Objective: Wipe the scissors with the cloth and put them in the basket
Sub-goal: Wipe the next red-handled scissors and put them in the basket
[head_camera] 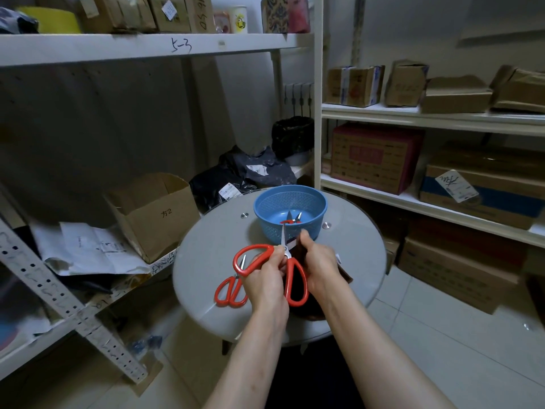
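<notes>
My left hand (267,280) grips a pair of red-handled scissors (254,258) near the pivot, handles spread wide, one blade pointing up toward the basket. My right hand (320,267) holds a dark brown cloth (343,274) pressed against the other blade, which is hidden in the cloth. A second pair of red scissors (231,292) lies on the round grey table (206,276), left of my hands. Just beyond my hands stands the blue plastic basket (290,202), with a small pair of red-handled scissors (292,219) inside.
An open cardboard box (156,214) and papers sit on the low shelf at left. Dark plastic bags (250,175) lie behind the table. White shelves with cardboard boxes (377,156) stand at right. The floor is pale tile.
</notes>
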